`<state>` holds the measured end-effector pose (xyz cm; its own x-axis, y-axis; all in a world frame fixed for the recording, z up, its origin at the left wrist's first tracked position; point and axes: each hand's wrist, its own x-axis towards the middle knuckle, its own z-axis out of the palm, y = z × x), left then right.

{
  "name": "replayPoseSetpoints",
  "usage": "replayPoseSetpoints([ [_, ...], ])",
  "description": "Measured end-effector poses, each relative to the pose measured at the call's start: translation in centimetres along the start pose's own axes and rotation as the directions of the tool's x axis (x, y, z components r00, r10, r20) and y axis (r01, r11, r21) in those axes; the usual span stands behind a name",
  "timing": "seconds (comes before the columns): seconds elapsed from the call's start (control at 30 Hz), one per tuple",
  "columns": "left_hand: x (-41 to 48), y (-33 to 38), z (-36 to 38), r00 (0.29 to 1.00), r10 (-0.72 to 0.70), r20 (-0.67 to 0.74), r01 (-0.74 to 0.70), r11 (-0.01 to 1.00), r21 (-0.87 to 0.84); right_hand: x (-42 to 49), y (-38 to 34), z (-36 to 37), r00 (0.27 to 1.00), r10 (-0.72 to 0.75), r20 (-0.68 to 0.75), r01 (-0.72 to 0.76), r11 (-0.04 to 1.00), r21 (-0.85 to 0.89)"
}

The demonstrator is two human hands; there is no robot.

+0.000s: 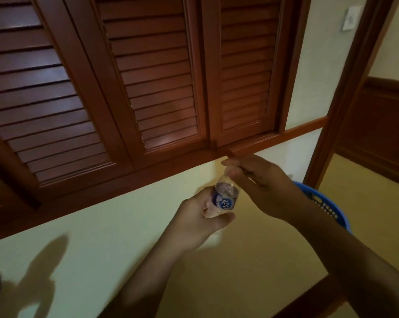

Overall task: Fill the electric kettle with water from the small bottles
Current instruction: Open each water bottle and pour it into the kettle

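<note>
Your left hand [202,218] grips small water bottle [226,196]; right hand [260,180] pinches its cap. Uncapping step; next, find kettle, unseen here.

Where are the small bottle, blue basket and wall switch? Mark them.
small bottle [226,201]: head view, blue label.
blue basket [329,208]: head view, perforated wall.
wall switch [352,18]: head view, plate's middle.

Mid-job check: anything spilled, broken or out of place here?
Nothing looks spilled or damaged. The left hand holds the small bottle tilted, and the right hand pinches its top. One oddity: no kettle is in view, only a blue basket behind the right arm.
</note>
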<state>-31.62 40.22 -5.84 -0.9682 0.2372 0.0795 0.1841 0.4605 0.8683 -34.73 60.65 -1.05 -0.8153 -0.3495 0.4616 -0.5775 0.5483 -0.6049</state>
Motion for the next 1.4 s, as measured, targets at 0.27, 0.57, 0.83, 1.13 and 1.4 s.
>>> replayPoseSetpoints([
  [0.27,10.6,-2.6,2.3,0.943,-0.088,-0.322,0.035,0.985,-0.167,-4.8,7.1,6.4,0.924,0.374,0.076,-0.362,0.922,-0.135],
  [0.57,22.5,-6.5,4.1,0.926,-0.103,-0.364,0.105,0.994,-0.017,-6.0,10.8,10.0,0.912,0.329,0.243,-0.180,0.856,-0.484],
  [0.83,26.6,-7.4,4.7,0.934,-0.119,-0.338,0.140,0.989,0.039,-6.0,10.8,10.1,0.880,0.391,0.269,-0.187,0.806,-0.562],
  [1.13,25.4,-7.4,4.5,0.936,-0.191,-0.297,0.217,0.975,0.057,-6.2,10.5,10.5,0.855,0.431,0.290,-0.182,0.772,-0.610],
  [1.4,20.9,-7.1,4.1,0.935,-0.182,-0.303,0.206,0.977,0.050,-5.9,9.0,9.4,0.866,0.386,0.318,-0.154,0.810,-0.566],
])
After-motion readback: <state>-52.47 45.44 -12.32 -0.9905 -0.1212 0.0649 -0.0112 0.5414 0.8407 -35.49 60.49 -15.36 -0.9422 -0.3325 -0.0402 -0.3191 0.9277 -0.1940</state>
